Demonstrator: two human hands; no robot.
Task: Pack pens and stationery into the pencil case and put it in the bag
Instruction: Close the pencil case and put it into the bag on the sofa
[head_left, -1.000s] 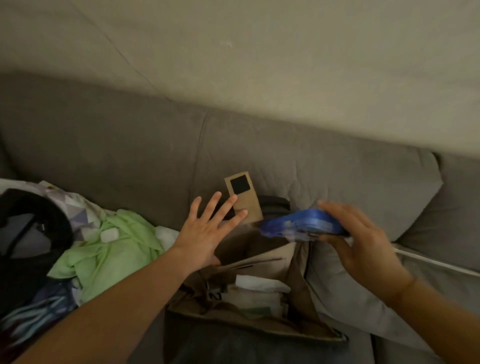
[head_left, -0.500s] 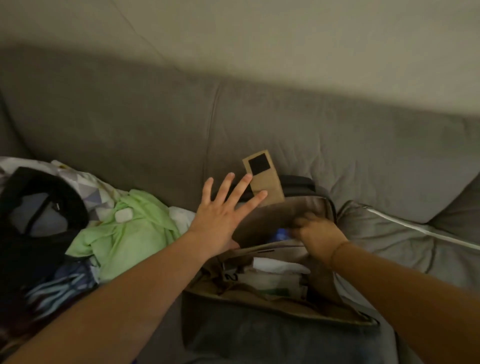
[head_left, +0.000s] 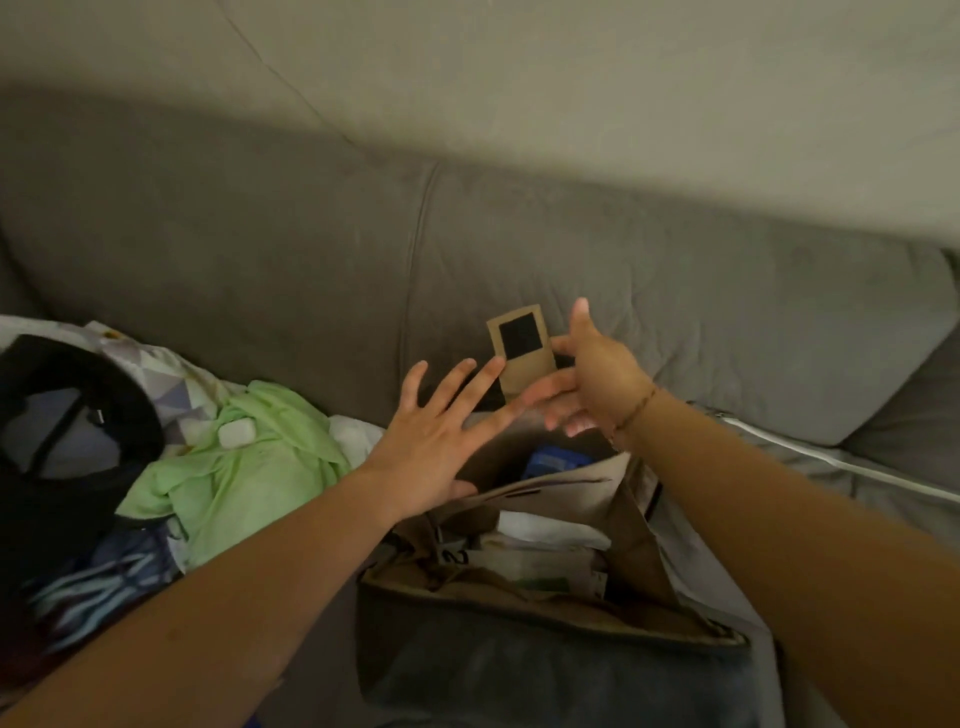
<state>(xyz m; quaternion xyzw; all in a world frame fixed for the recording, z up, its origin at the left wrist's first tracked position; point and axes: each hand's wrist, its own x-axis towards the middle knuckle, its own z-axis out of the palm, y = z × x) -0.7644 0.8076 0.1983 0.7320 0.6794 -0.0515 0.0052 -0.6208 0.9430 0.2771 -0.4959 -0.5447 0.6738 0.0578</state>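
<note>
— Since a moment ago our right hand (head_left: 587, 374) has come up out of the bag (head_left: 519, 597). It was down inside with the blue pencil case (head_left: 550, 460); now it is raised at twelve o'clock of the opening, fingers loosely spread, holding nothing that we can see.

— And the case?

— We see a blue corner of it low in the rear compartment, just below that hand. Judging by that, the packing step looks done and we are at the closing stage.

— What is our left hand (head_left: 436, 436) doing?

— It is flat and splayed, palm down at the bag's ten o'clock edge, apparently holding the mouth open. It grips nothing.

— So what does the next move call for?

— Probably the tan flap tab (head_left: 521, 353) with its black square patch, standing up at twelve o'clock against the sofa (head_left: 260, 249) back. Our right fingertips are touching or just beside it; we cannot tell which. We would pull it forward over the opening, and our left hand must lift clear first.

— Anything in the way?

— White papers (head_left: 545, 551) fill the front pocket and stand fairly high, so the flap may catch on them. At nine o'clock lies a heap of laundry: a green cloth (head_left: 249, 467) near the bag, a patterned sheet behind it, and a black cap (head_left: 67, 415) farther left. None of it touches the opening. A white cord (head_left: 857, 467) runs along the cushion at three o'clock, well apart.
</note>
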